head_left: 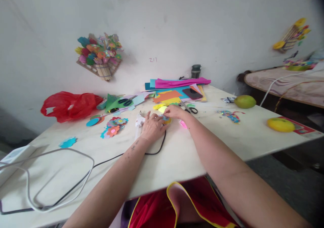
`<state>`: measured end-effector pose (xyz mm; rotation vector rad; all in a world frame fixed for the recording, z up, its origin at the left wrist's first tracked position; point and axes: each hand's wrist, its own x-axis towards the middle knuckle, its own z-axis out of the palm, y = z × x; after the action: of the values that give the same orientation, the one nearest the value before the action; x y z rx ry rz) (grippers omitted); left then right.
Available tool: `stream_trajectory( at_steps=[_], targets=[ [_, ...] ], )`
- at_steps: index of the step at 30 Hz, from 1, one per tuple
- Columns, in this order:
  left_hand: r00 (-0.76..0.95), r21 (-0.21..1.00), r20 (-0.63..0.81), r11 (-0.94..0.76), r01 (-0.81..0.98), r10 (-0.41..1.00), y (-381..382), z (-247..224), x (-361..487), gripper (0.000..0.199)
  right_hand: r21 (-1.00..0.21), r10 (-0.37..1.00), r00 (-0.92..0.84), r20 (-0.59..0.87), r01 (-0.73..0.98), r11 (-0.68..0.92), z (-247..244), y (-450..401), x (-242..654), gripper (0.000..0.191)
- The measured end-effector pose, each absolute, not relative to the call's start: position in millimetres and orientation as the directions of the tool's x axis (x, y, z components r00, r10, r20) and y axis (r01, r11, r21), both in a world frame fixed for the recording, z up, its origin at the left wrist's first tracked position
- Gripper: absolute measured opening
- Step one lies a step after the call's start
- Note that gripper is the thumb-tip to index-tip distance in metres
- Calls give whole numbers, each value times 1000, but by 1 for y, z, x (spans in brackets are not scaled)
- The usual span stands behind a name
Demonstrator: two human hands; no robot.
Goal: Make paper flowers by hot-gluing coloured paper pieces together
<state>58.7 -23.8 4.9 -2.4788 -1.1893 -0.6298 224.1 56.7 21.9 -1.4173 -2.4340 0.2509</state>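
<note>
Both hands meet over the middle of the table. My left hand (153, 127) is palm down, its fingers bent onto a small blue and orange-yellow paper piece (167, 120), mostly hidden. Just right of it, my right hand (174, 112) has its fingers pinched together over the same spot; what lies between them is too small to make out. A pale yellow paper piece (162, 110) shows behind the fingertips. Beside my left hand lies a crumpled white item (140, 120). A bright pink piece (183, 123) is under my right wrist.
Paper flowers (113, 128), blue discs (92, 121) and a red plastic bag (72, 105) lie left. Scissors (126, 101), more scissors (191, 110), coloured sheets (167, 95) and a phone (192, 93) are behind. Cables (92, 165) cross the left; mango-like fruits (245, 101) sit right.
</note>
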Motion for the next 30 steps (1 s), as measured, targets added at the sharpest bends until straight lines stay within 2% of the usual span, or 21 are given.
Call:
stream_trajectory(
  at_steps=[6,13,15,18,21,23,25,27,30],
  targets=[
    [523,-58,562,-600,798,641,-23,4,58,28,-329,871,-442,214,807,490,19,59,225,25],
    [552,-57,484,-605,794,679,-23,3,59,29,-427,903,-283,322,808,406,28,51,227,24],
    [557,-42,492,-620,783,669,-23,4,59,28,-499,908,-211,362,779,380,30,51,229,23],
    [535,22,552,-653,757,639,-21,5,58,27,-685,923,-122,364,637,354,29,53,232,24],
    [418,173,619,-634,754,665,-19,6,56,27,-841,946,-78,314,440,316,27,54,232,24],
    [272,366,607,-567,738,746,-18,8,55,32,-899,949,-85,303,306,314,27,54,230,22],
    [135,618,520,-481,622,843,-16,8,53,39,-929,944,-104,312,174,326,28,54,227,20],
    [83,829,385,-384,407,919,-15,9,51,44,-940,938,-119,326,68,336,30,53,222,18],
    [104,963,209,-223,152,972,-15,11,48,47,-943,938,-109,330,-5,332,32,53,216,16]
  ],
)
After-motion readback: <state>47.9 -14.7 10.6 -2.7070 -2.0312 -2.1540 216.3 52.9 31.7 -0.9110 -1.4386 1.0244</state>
